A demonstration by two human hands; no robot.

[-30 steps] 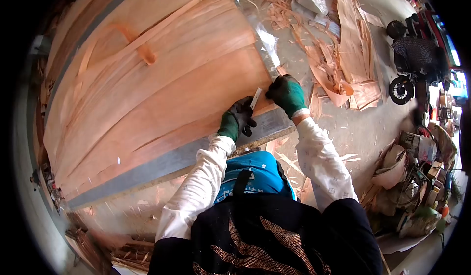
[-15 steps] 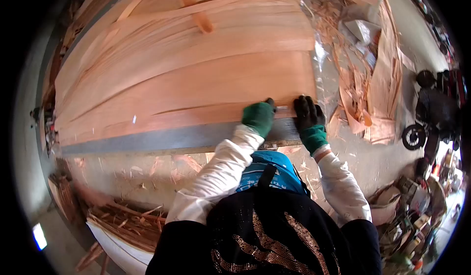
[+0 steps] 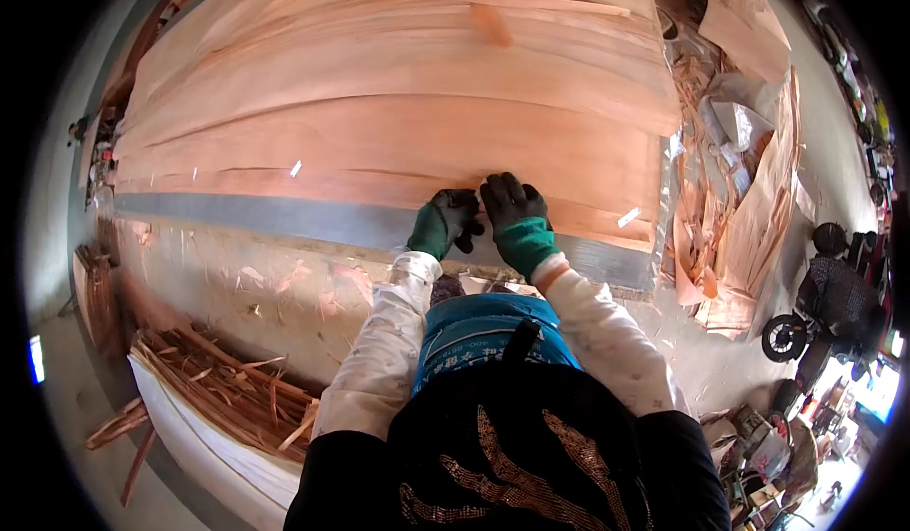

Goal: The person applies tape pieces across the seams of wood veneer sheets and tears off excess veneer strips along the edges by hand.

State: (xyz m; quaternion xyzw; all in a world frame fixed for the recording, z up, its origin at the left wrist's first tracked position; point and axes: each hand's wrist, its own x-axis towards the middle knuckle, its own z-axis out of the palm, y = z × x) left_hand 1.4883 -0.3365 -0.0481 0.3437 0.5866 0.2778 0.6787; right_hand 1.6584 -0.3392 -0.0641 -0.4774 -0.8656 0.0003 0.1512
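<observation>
Wide, thin sheets of reddish wood veneer (image 3: 379, 137) lie overlapped on a long work surface with a grey front edge (image 3: 313, 221). My left hand (image 3: 445, 223), in a green and black glove, is at the near veneer edge with its fingers curled; whatever they pinch is hidden. Right beside it, my right hand (image 3: 518, 220), gloved the same way, rests on the veneer with its fingers stretched out. Small white strips, one to the right (image 3: 628, 217) and another to the left (image 3: 296, 168), stick out against the wood near the front edge.
Torn veneer scraps (image 3: 749, 218) pile up off the right end of the surface. A white container (image 3: 204, 436) full of wood strips stands at lower left. A motorbike (image 3: 834, 294) and assorted clutter (image 3: 758, 455) are on the right. Wood chips litter the floor (image 3: 256, 265).
Both hands have shifted left along the veneer edge and come close together. A white strip that lay between them is now to their right. The view has shifted too.
</observation>
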